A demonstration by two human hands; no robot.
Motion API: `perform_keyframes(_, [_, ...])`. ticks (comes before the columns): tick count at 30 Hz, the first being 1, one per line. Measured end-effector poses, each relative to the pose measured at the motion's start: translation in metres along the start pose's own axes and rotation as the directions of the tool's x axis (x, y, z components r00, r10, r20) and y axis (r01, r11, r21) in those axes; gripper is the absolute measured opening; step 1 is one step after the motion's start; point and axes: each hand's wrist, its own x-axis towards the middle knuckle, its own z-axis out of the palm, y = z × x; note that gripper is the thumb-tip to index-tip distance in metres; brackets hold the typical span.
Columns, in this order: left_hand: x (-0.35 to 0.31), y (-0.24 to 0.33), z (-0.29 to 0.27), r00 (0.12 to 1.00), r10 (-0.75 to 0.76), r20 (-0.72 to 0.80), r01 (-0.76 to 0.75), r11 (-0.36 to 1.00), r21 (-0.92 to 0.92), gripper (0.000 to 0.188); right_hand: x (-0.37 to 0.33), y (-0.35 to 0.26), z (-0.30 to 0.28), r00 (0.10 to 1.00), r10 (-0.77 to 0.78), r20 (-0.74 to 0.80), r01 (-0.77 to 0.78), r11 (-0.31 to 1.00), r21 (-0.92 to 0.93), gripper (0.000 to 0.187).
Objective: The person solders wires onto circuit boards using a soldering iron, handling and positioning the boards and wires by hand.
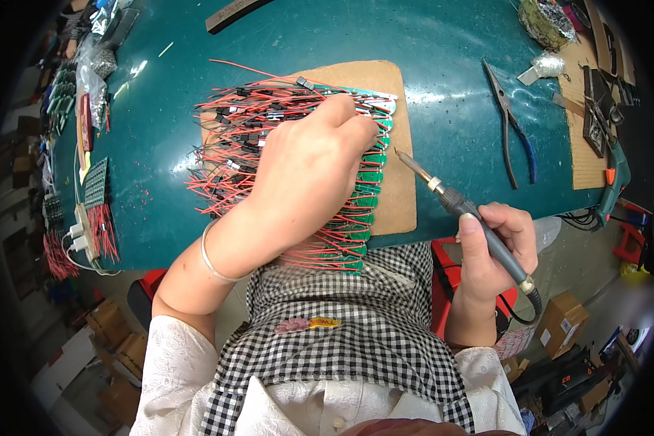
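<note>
My right hand (498,247) is wrapped round the dark handle of a soldering iron (463,206). Its thin metal tip points up and left, just beside a row of small green circuit boards (370,176). Red and black wires (232,120) with black connectors run left from the boards. Over the wires reaches my left hand (316,149), its fingers pinched together at the boards' edge. What the fingertips hold is hidden behind the hand. Under the boards lies a brown cardboard sheet (398,211) at the front of the table.
Open-jawed pliers (509,120) lie on the green table (450,43) to the right. Beyond them are a crumpled white wad (548,67) and a green-handled tool (614,178). A dark bar (236,13) lies at the back. Wired boards (98,185) and a power strip (87,231) sit far left.
</note>
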Motion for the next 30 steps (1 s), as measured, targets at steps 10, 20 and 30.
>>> perform_keyframes(10, [0.009,-0.002,0.003,0.996,-0.019,0.083,0.020,1.000,-0.020,0.010,0.004,0.004,0.003,0.998,-0.047,0.042,0.048,0.999,-0.012,0.027])
perform_keyframes(20, [0.001,-0.002,0.009,0.998,0.054,0.011,-0.055,0.998,0.008,0.013,0.004,0.008,0.004,0.998,-0.041,0.056,0.043,0.998,-0.034,0.027])
perform_keyframes(30, [-0.001,-0.004,0.009,0.997,0.083,-0.007,-0.083,0.996,-0.026,0.017,0.011,0.004,0.002,0.993,-0.074,0.091,0.079,0.996,-0.052,0.024])
